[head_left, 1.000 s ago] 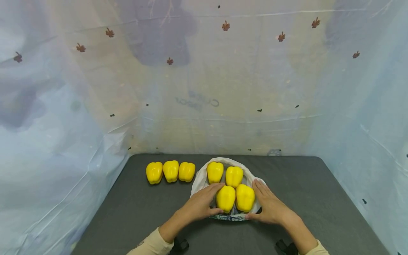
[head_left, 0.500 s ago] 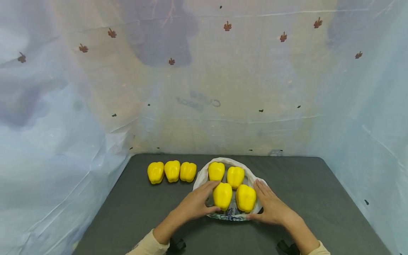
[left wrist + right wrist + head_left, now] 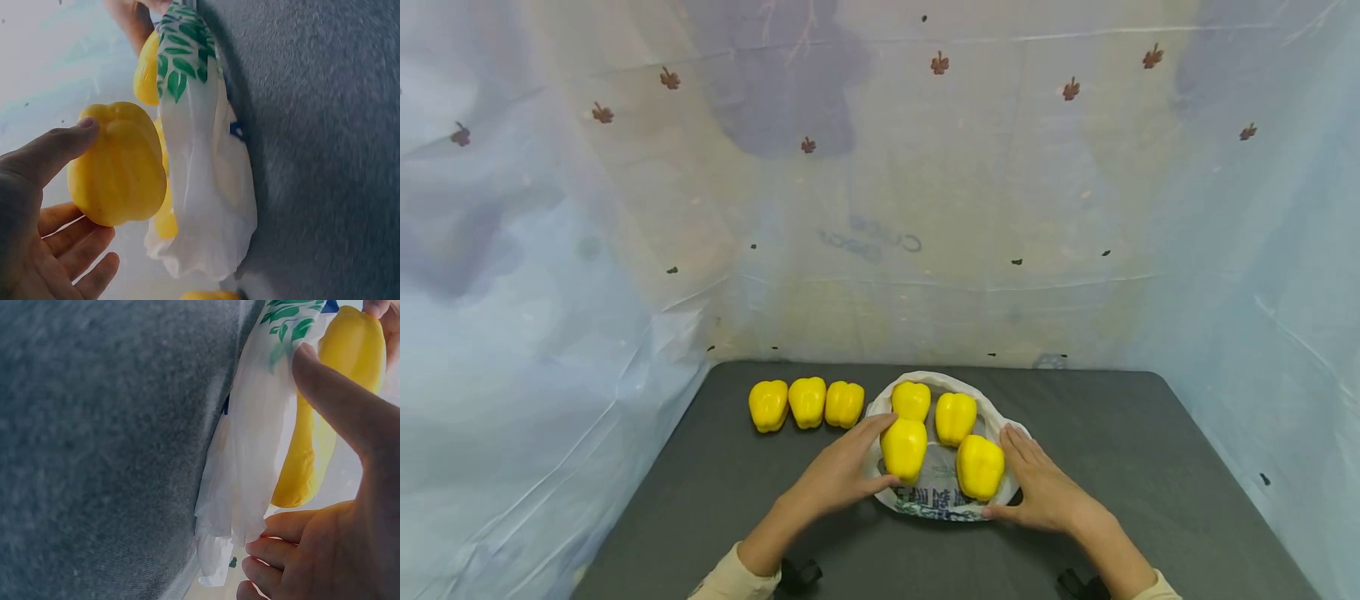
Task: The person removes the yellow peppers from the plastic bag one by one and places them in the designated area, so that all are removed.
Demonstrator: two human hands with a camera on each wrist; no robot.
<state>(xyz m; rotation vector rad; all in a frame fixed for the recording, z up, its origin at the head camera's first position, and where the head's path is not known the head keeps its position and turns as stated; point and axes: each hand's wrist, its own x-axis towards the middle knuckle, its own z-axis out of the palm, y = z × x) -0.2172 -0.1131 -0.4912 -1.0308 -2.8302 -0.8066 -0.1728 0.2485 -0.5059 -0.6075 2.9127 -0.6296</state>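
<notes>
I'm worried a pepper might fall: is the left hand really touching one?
Touching. The left wrist view shows the left hand holding a yellow pepper, thumb tip right on it.

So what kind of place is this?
Maybe a little indoor booth for trying out jobs, but I can't be sure. Pale patterned sheeting surrounds a dark table, where yellow peppers sit in and beside a plastic bag.
</notes>
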